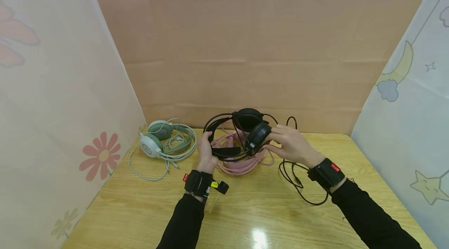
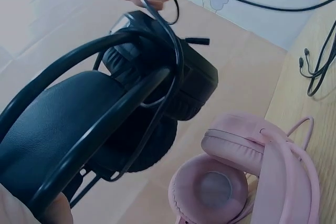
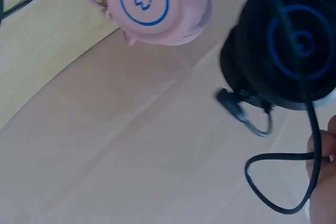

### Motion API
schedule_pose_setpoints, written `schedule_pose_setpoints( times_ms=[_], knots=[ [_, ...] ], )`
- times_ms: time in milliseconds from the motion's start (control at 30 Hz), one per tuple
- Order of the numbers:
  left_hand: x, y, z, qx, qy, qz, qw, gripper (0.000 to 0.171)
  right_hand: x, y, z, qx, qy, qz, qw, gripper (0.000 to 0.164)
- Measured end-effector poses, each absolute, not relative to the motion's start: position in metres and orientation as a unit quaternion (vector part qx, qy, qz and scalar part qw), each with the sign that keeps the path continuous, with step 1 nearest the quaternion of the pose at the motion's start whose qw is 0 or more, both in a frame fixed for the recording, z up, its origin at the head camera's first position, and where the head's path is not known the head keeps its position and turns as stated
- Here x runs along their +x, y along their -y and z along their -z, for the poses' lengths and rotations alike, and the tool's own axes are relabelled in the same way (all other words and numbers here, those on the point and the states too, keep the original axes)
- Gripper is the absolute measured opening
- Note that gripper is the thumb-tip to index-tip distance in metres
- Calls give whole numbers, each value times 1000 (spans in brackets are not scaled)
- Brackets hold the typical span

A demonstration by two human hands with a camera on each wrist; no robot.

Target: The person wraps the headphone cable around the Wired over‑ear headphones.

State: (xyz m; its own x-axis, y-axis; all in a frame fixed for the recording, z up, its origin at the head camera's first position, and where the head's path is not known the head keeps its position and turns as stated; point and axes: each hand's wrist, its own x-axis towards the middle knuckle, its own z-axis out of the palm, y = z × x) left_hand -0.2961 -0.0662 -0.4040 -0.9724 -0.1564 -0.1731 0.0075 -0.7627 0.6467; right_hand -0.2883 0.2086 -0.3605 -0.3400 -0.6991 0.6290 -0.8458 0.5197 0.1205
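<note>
A pair of black headphones point(image 1: 258, 136) is held up above the table, its headband gripped by my left hand point(image 1: 206, 152). In the left wrist view the padded headband point(image 2: 68, 114) runs from my fingers to the two ear cups. My right hand point(image 1: 290, 144) is beside the nearer ear cup and pinches the black cable point(image 2: 176, 51) between thumb and fingers. A loop of that cable point(image 3: 278, 211) hangs by the right fingers in the right wrist view. A short microphone point(image 3: 233, 106) sticks out from the ear cup. Pink headphones point(image 1: 242, 168) lie behind and beneath the black pair, partly hidden.
White and green headphones point(image 1: 151, 145) with a coiled pale cable lie at the left of the wooden table point(image 1: 245, 210). More black cable point(image 1: 298, 190) lies loose on the right. A brown paper backdrop point(image 1: 245, 46) stands behind, with patterned panels point(image 1: 414, 124) at both sides.
</note>
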Motion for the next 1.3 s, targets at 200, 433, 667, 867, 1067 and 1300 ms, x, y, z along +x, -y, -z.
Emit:
schedule_pose_setpoints(
  times_ms=[200, 433, 667, 867, 1067, 1300],
  knots=[
    [-295, 65, 404, 111, 349, 929, 56, 9, -286, -203, 358, 497, 793, -116, 333, 21],
    [-296, 62, 405, 110, 382, 916, 53, 8, -286, -196, 351, 508, 781, -98, 350, 24],
    [-298, 61, 404, 97, 384, 918, 16, 10, -297, -195, 343, 512, 767, -88, 378, 33],
    [-296, 61, 402, 93, 396, 914, 1, 13, -303, -198, 336, 508, 774, -71, 371, 32],
    [-297, 63, 400, 86, 389, 917, -3, 16, -308, -201, 326, 500, 797, -80, 328, 23],
    [-296, 65, 400, 81, 389, 918, -4, 16, -318, -209, 315, 482, 818, -71, 306, 26]
  ],
)
